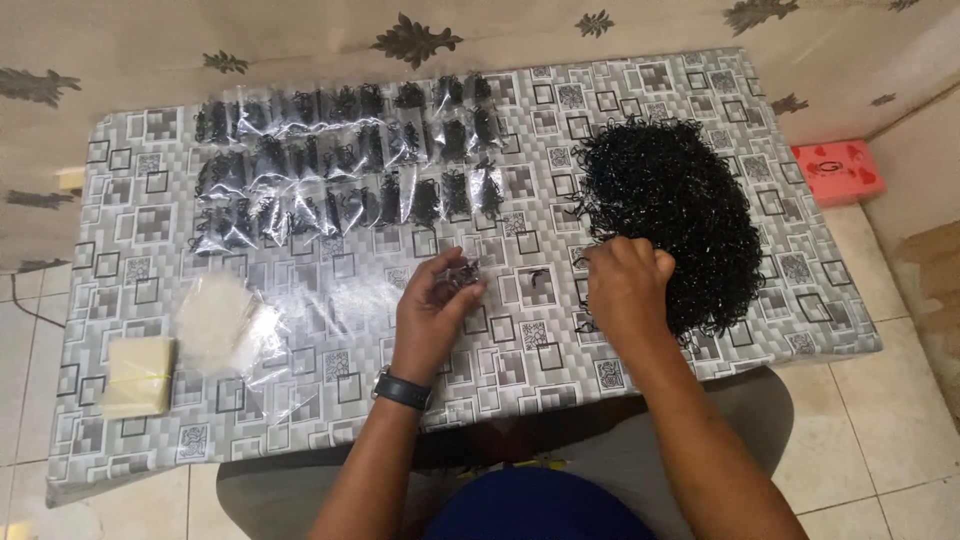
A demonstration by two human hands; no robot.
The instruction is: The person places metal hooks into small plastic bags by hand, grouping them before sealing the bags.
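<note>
Light: even, moderately bright, from overhead.
Glare: on the clear bags (340,160) and glossy table (150,250).
Shadows: soft, faint under the hands.
Sharpness: slightly soft; edges bend outward.

Bare table (330,385) near edge; filled bags (340,165) and black pile (670,210) block beyond
</note>
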